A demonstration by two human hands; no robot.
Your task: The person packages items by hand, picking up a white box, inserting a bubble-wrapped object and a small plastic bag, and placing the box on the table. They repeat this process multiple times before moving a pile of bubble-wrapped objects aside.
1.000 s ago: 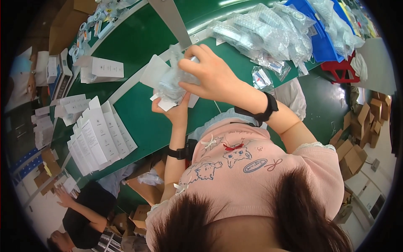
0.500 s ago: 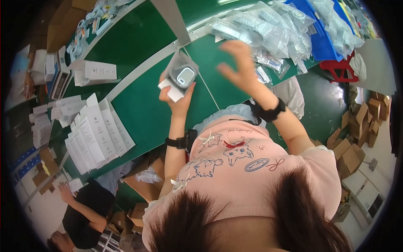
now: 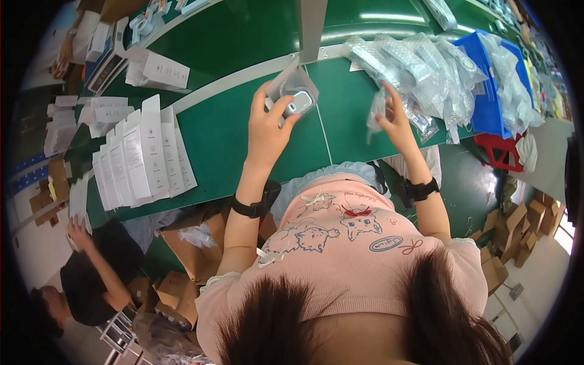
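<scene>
head view: left grip is wrapped around an open box, fingers and thumb pinching it from the left and near sides. box mouth faces up toward camera, a rounded white-and-blue device sitting in it. box is held over the green surface, near the pale rail and just below the grey metal post, beside a thin seam line running to the near edge.

right grip has curved fingers, spread apart, next to clear plastic; blurred, can't tell if pinched or only touched. bubble-wrap bags are heaped just beyond that grip, up against the blue bin at the right. red stool sits below the surface's right edge.

room: green stretch between the two grips, crossed only by the seam; another wide stretch from left grip to the white cartons, which stand in an overlapping row near the left end, close to the near edge. lone white carton lies across the rail, well apart. near edge runs along the wearer's waist. co-worker's hand lower left, well away.
</scene>
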